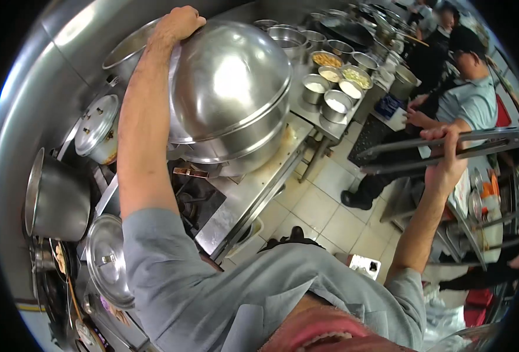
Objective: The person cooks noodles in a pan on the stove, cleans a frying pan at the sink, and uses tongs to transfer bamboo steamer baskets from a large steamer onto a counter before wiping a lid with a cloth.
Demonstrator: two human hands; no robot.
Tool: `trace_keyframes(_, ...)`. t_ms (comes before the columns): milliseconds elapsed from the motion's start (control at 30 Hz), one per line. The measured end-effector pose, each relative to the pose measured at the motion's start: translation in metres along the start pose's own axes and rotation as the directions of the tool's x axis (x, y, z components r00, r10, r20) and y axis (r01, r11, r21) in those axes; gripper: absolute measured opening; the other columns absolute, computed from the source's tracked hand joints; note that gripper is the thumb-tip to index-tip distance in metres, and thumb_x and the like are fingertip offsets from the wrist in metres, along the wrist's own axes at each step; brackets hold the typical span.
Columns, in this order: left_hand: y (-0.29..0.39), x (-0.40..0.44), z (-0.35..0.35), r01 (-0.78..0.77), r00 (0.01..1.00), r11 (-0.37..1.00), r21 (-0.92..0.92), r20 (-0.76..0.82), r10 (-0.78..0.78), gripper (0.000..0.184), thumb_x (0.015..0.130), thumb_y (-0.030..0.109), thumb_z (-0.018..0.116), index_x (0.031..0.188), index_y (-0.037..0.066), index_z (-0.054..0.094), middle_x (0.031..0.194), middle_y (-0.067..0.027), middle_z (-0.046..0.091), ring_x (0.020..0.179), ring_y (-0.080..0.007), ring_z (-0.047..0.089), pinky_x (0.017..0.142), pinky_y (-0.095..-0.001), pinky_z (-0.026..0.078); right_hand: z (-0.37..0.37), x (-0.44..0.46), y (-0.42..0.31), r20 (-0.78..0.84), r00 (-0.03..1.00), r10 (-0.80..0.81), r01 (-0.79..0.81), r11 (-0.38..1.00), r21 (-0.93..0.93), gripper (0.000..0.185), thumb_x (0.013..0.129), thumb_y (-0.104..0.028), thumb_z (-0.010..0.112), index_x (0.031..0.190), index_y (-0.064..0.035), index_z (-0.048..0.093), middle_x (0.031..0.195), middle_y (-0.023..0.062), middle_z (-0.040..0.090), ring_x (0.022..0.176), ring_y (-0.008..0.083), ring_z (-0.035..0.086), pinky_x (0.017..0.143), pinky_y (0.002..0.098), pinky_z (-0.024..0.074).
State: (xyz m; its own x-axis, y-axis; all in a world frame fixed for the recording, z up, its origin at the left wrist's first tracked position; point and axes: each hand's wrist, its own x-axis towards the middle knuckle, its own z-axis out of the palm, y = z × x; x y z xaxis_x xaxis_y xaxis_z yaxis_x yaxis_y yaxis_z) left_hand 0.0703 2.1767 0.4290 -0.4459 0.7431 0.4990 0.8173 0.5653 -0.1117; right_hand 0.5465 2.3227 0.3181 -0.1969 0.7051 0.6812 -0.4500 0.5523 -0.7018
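Observation:
My left hand (180,23) is closed at the far upper edge of a large domed metal lid (236,76). Its fingers look wrapped round the lid's grip, though the grip itself is hidden. The lid sits over a wide metal steamer pot (236,149) on the stove. Out to the right, my right hand (444,155) is raised and closed round a pair of long metal tongs (488,136). The tongs lie almost level across the view, their tips toward the left and their two arms apart.
Metal containers of food (327,60) line the counter beyond the steamer. At left stand a deep pot (66,193), a lidded pot (98,129) and a loose lid (110,258). A co-worker (467,94) stands at right, above the tiled floor (321,208).

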Motion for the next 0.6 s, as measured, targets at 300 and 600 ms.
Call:
trace_keyframes(300,-0.112,-0.081,-0.084,0.269,0.881,0.838,-0.474,-0.23,-0.413,0.037,0.085,0.036,0.055,0.11,0.01,0.063,0.101,-0.0037,0.063,0.091,-0.012,0.057,0.074,-0.0268,0.046,0.093,0.164,0.037,-0.193,0.955,-0.224,0.295,0.777,0.557,0.019,0.087,-0.014,0.055,0.076,0.0009,0.054,0.066,0.0109,0.058,0.055,0.0167,0.058,0.056,0.0306,0.0494)
trace_keyframes(600,-0.129,-0.124,-0.096,0.366,0.731,0.668,-0.649,-0.244,-0.637,0.033,0.087,0.029,0.055,0.112,0.009,0.062,0.105,-0.0019,0.061,0.096,-0.012,0.054,0.082,-0.027,0.042,0.247,0.18,0.113,0.242,0.97,0.006,-0.187,0.655,0.732,0.038,0.086,-0.041,0.057,0.082,-0.0037,0.053,0.066,0.0049,0.054,0.057,0.0167,0.055,0.055,0.0318,0.0494)
